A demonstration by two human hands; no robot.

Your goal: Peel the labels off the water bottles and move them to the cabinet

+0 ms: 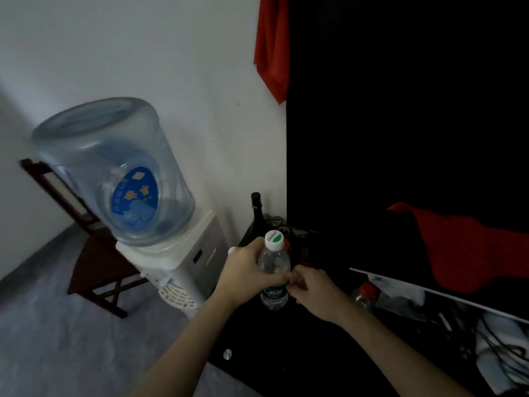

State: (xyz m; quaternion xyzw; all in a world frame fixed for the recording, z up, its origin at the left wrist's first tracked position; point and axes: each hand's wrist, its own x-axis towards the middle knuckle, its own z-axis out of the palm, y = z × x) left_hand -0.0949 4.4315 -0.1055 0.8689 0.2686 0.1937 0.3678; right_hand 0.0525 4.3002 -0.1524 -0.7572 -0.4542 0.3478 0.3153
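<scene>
Bottle-peeling time over the dark surface (286, 353)

Left hand (246, 273) wraps the clear water bottle (274, 267) at its upper body while the right hand (310, 287) pinches the green label (273, 293) edge. Looks light and squishy (thin plastic, probably slippery), so I'd grip above the label, not squeeze.

Views: one only, the head camera, so no shared ground.
Position: worn on the person's head, above both forearms.
Facing: forward and steeply down, wide-angle, edges bowed.
Nearness: close; left hand (246, 270) and right hand (310, 287) sit just below centre.
Reach: water dispenser (174, 262) at 9 o'clock, dark cabinet (300, 353) at 6 o'clock.
</scene>
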